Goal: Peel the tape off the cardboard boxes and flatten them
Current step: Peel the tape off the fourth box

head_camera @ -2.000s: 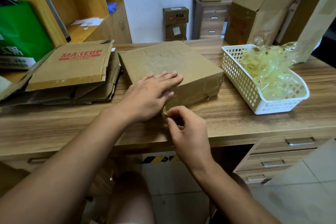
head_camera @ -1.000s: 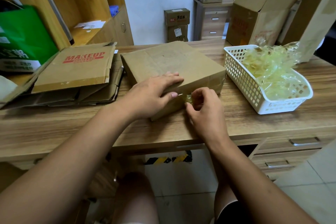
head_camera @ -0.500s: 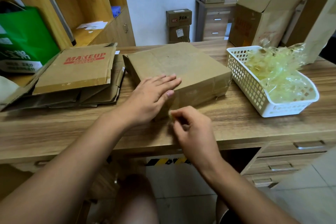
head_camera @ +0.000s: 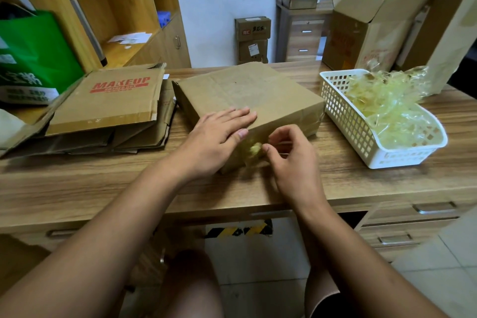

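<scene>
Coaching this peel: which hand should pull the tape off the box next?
Right. The right hand pinches loosened tape on the near side of the cardboard box; the left hand lies flat on top.

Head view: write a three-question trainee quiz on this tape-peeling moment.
1. True or false: the left hand lies flat on the cardboard box.
2. Where is the white basket of discarded tape? A) left of the box B) right of the box C) on the floor
3. Fill in: the right hand pinches a yellowish wad of ____ at the box's near side.
Key: 1 true; 2 B; 3 tape.
</scene>
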Demonstrator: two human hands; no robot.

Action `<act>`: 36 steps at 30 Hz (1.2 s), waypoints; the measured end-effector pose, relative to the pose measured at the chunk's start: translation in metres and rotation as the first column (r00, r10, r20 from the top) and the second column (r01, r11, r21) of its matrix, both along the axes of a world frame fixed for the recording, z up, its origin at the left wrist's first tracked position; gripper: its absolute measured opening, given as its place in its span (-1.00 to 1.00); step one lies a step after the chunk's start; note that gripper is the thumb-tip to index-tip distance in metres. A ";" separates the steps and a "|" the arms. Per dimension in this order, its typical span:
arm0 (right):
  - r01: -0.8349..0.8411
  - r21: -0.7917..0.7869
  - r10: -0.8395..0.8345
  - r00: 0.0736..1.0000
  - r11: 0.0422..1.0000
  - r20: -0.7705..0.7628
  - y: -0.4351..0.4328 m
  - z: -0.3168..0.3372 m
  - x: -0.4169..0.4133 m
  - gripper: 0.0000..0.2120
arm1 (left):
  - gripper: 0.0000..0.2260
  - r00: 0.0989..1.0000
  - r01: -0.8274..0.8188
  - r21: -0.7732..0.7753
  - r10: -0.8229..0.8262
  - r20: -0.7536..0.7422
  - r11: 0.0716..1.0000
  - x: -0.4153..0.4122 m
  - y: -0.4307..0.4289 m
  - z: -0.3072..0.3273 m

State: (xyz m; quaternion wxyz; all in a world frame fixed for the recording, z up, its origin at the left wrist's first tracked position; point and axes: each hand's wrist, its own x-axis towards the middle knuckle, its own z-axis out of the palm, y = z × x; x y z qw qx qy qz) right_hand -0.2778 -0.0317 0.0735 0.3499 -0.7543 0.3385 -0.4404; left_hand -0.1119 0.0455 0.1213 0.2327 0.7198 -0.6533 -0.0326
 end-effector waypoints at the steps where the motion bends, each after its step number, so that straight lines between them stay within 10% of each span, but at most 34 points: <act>1: -0.014 -0.012 0.014 1.000 1.000 -0.002 0.004 -0.003 0.002 -0.89 | -0.60 1.000 -0.001 0.001 0.001 -0.002 1.000 0.000 0.000 0.000; 9: -0.016 -0.102 0.008 0.997 0.995 -0.080 0.030 -0.012 0.013 -0.58 | -0.60 1.000 -0.020 0.015 0.020 -0.007 1.000 -0.004 0.000 0.003; 20: 0.005 -0.111 -0.002 1.000 0.994 0.031 0.031 -0.007 0.002 -0.79 | -0.60 0.998 -0.063 0.035 0.062 0.011 0.997 -0.011 -0.002 0.005; 25: -0.237 -0.092 0.233 0.971 0.967 -0.049 0.059 -0.009 -0.001 -0.77 | -0.60 0.997 -0.078 0.041 0.077 0.024 0.996 -0.015 -0.006 0.004; 36: -0.135 0.244 0.088 0.977 0.960 0.194 -0.003 -0.001 -0.011 -0.82 | -0.68 0.974 0.036 0.092 -0.015 -0.224 0.995 0.002 0.012 0.021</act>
